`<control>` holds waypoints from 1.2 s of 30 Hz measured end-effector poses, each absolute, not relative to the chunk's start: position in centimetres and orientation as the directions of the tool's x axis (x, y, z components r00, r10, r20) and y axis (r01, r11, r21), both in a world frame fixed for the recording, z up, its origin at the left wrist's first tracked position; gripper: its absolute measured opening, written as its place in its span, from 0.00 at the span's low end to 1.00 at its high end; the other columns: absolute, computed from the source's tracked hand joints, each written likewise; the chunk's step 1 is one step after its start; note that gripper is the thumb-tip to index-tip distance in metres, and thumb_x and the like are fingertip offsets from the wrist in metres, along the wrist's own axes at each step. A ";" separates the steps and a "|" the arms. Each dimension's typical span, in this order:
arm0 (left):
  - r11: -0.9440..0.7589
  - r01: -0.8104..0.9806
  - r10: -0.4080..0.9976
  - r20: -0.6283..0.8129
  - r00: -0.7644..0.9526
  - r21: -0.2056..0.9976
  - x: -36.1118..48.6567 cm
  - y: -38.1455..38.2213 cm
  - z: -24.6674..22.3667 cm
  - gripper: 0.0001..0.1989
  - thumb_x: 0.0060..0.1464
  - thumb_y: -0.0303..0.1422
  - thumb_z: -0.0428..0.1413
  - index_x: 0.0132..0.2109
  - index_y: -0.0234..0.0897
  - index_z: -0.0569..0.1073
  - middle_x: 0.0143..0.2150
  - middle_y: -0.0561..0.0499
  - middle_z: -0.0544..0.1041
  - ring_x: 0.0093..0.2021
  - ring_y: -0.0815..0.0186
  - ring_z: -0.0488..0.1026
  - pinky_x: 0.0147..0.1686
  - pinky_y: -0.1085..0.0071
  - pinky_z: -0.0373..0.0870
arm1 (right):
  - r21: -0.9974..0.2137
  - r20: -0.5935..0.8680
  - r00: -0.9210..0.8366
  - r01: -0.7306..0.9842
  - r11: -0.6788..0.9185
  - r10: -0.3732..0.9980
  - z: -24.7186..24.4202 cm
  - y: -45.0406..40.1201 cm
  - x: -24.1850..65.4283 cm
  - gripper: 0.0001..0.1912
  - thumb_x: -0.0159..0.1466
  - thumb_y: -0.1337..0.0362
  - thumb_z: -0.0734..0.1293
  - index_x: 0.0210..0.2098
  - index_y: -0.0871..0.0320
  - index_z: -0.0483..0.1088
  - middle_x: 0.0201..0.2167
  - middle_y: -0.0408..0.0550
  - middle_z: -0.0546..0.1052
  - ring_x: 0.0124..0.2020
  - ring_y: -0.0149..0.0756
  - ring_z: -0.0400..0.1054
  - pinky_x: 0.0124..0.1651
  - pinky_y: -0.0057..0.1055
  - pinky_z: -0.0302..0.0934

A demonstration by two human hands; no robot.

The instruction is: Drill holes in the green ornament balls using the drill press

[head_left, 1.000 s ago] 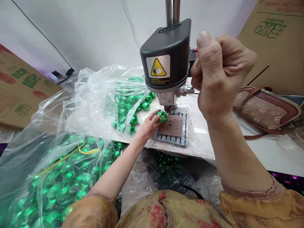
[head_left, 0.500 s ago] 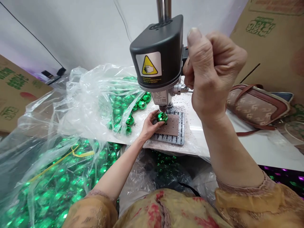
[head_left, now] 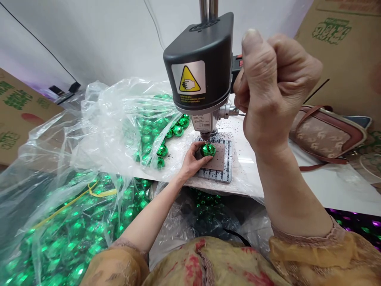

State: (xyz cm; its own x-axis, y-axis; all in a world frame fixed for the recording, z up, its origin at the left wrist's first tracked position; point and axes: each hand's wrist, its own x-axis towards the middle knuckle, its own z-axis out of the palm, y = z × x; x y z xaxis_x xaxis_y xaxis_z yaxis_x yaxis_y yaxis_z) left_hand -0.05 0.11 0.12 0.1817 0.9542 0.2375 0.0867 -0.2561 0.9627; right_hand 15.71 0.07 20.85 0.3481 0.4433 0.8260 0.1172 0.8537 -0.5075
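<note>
My left hand [head_left: 193, 161] holds a shiny green faceted ball [head_left: 208, 149], its thumb and fingers around the ball's left side. The ball rests on a brownish square pad [head_left: 216, 161] over the slotted metal base [head_left: 228, 171] of a small drill press [head_left: 198, 59]. Right above the ball is the chuck, and the thin bit meets the ball's top. At the machine's right side my right hand [head_left: 274, 87] is raised in a fist around the drill press lever; the fist mostly hides that lever, whose metal hub [head_left: 228, 111] shows beside it.
Clear plastic bags [head_left: 101, 119] of green balls spread over the table's left and below it. Dark shavings dot the white tabletop [head_left: 250, 159]. A patterned handbag [head_left: 330, 129] lies at right. Cardboard boxes [head_left: 351, 71] flank both sides.
My left hand has shifted the ball slightly right and down, beneath the chuck. The bit now shows at the ball's top. My right fist has moved a little right in view.
</note>
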 end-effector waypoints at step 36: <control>-0.344 0.116 0.924 0.315 0.217 0.932 0.0 -0.5 0.0 0.28 0.50 0.45 0.67 0.53 0.37 0.70 0.54 0.42 0.76 0.56 0.58 0.73 0.59 0.58 0.67 | -0.171 0.965 0.245 0.324 0.931 0.092 14.3 -1.5 16.0 0.24 0.63 0.72 0.63 0.18 0.57 0.44 0.14 0.36 0.51 0.15 0.21 0.51 0.19 0.27 0.51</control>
State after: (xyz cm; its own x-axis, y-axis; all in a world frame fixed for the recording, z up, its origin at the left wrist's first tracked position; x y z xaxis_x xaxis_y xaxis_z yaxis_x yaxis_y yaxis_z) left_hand -0.01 -0.49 0.02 0.2167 0.9241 0.3147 0.1156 -0.3444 0.9317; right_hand 15.99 -1.46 14.30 0.2446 0.0920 0.9652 0.3236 0.9307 -0.1707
